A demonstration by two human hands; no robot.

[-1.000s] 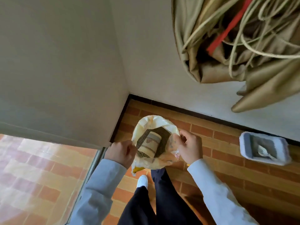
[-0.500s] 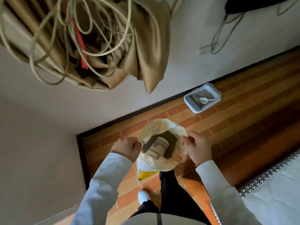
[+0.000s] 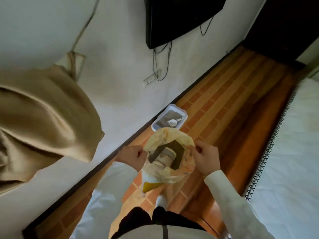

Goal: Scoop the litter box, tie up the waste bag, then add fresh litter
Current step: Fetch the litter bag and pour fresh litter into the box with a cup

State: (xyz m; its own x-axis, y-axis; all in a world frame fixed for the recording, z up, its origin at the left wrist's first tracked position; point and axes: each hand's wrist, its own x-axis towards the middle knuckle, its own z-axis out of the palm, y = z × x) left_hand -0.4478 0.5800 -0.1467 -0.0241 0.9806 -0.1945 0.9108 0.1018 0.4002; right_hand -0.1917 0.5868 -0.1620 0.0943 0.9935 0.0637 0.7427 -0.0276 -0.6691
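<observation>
I hold a yellowish plastic bag (image 3: 183, 171) open in front of me. My left hand (image 3: 133, 158) grips its left rim and my right hand (image 3: 206, 158) grips its right rim. Inside the bag lies dark grey litter with a beige cup (image 3: 165, 156) resting on it. Beyond the bag, against the wall, a white litter box (image 3: 183, 112) sits on the floor with grey litter in it. A white slotted scoop (image 3: 174, 121) lies in the box.
The floor (image 3: 224, 104) is orange brick-pattern tile. A white bed (image 3: 290, 152) with dark trim runs along the right. A beige curtain bundle (image 3: 43, 125) hangs at left. A black screen (image 3: 179, 18) with dangling cables and a power strip (image 3: 151, 80) are on the wall.
My view has swung to the right, and the litter box now lies just beyond the bag. Both hands have kept their grip on the bag's rim.
</observation>
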